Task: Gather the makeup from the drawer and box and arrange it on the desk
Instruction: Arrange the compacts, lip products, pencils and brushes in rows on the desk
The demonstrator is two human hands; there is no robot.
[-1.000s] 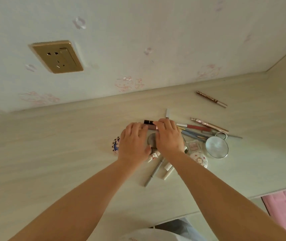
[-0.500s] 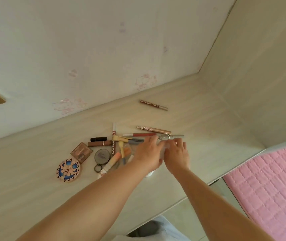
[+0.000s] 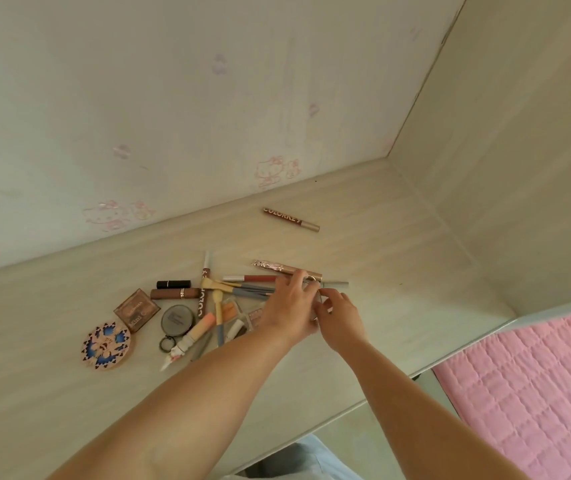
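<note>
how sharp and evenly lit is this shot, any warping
Head view: soft, even daylight, no glare and only faint shadows; the lettered tube reads clearly, while the left hand and right hand look slightly soft; the wide angle bends the desk edge.

Makeup lies scattered on the pale wood table [image 3: 398, 271]. A brown tube lettered COLORKEY [image 3: 290, 219] lies alone at 12 o'clock from the heap, near the wall. At the heap's 9 o'clock sit a round blue-and-pink patterned compact [image 3: 106, 345] and a square brown palette [image 3: 137, 310]. Beside these lie a black lipstick [image 3: 174, 284], a brown lipstick [image 3: 175, 293] and a round grey compact [image 3: 177, 319] with a key ring. Brushes [image 3: 239, 289], pencils and a peach tube [image 3: 198, 330] cross in the middle. A rose-gold patterned pen [image 3: 277, 267] lies at 1 o'clock.
</note>
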